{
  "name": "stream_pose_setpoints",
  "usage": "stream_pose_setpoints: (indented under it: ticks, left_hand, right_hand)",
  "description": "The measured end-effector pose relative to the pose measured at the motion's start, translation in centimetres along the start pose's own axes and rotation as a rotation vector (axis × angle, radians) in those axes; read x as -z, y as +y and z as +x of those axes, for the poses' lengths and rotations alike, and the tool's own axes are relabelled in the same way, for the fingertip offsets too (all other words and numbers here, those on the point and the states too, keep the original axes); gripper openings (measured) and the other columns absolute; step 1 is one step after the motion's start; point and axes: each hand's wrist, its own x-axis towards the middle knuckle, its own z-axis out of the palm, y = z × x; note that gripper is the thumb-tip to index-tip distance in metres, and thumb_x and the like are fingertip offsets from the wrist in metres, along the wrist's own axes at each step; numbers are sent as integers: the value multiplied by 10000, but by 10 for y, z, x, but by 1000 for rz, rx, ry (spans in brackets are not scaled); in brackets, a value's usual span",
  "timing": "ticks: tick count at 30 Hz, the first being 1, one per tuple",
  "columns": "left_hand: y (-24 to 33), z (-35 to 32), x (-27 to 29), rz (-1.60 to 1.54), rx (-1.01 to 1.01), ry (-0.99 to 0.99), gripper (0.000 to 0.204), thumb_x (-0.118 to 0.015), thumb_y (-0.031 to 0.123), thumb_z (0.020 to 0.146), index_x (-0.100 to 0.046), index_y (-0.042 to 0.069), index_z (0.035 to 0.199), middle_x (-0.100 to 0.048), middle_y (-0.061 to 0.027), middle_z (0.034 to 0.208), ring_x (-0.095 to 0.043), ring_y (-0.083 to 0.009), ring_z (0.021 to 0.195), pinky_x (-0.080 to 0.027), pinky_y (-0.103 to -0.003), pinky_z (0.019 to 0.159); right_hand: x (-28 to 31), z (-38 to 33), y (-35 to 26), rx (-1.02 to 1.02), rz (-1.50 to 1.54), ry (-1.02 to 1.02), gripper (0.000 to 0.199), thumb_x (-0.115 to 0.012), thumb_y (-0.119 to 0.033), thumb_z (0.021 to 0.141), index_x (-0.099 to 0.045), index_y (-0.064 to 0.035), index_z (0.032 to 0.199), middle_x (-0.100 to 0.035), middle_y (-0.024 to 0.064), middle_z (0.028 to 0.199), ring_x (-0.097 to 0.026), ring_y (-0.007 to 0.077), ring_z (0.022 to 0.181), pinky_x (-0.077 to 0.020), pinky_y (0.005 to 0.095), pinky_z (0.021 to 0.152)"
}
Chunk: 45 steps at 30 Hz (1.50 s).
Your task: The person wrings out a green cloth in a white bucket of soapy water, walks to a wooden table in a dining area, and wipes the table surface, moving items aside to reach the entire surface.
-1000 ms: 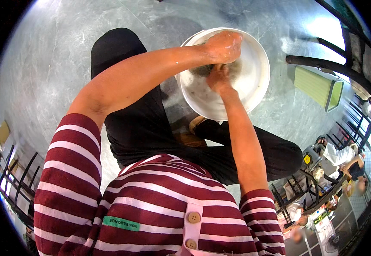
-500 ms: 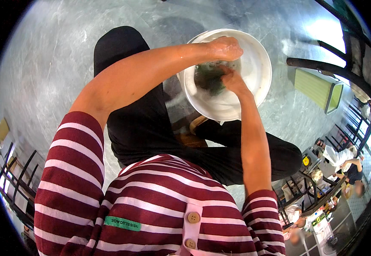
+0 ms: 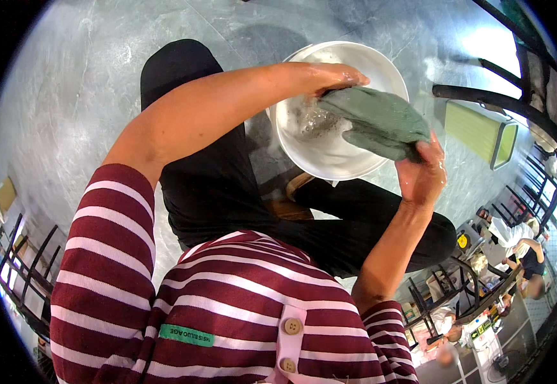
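The left hand (image 3: 337, 75), fingers curled, grips the green cloth (image 3: 381, 118) at its far left end while the right hand (image 3: 421, 171) pinches its near right end, above the white bucket (image 3: 310, 155).

R hand (image 3: 422, 168): now out past bucket (image 3: 299, 155) edge
L hand (image 3: 337, 77): fist now loosened
Green cloth (image 3: 381, 120): was down inside, now up, spread btwn hands

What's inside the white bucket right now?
Bubbly, murky water shows toward the left inside the bucket. The green cloth, held between the left hand and right hand, covers part of the right side; what lies beneath it is hidden.
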Motion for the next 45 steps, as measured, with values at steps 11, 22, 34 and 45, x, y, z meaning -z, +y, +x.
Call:
stream_pose_setpoints:
  ticks: [11, 22, 34, 45]
  left_hand:
    - [11, -12, -10, -662, 33, -122, 324, -539, 368, 904, -604, 75, 1025, -632, -110, 1057, -620, -230, 921, -512, -429, 784]
    - [-23, 33, -12, -15, -78, 313, 332, -495, 262, 925, -629, -7, 1066, -637, -143, 975, -612, -224, 861, -494, -397, 751]
    - [13, 8, -4, 835, -512, 411, 375, -470, 282, 885, -663, -37, 848, -642, -255, 856, -628, -399, 807, -499, -491, 736]
    - [-11, 31, 18, 825, -504, 295, 395, -452, 354, 942, -639, 20, 1037, -600, -187, 1077, -574, -359, 997, -463, -458, 864]
  right_hand:
    - [-63, 50, 102, 593, -1097, 353, 399, -627, -244, 881, -531, -33, 1206, -444, 171, 1294, -427, 342, 1212, -359, 477, 982]
    - [-15, 113, 100, 24, -508, 272, 452, -513, -337, 947, -523, 9, 1237, -550, 182, 1168, -524, 292, 1057, -421, 396, 902]
    - [45, 123, 200, 73, -1947, -241, 469, -467, -85, 871, -450, 112, 1296, -465, 298, 1332, -513, 479, 1140, -437, 440, 977]
    - [22, 121, 185, -343, -1975, -263, 273, -464, -169, 902, -629, -20, 1061, -654, 210, 1114, -636, 360, 1027, -501, 416, 905]
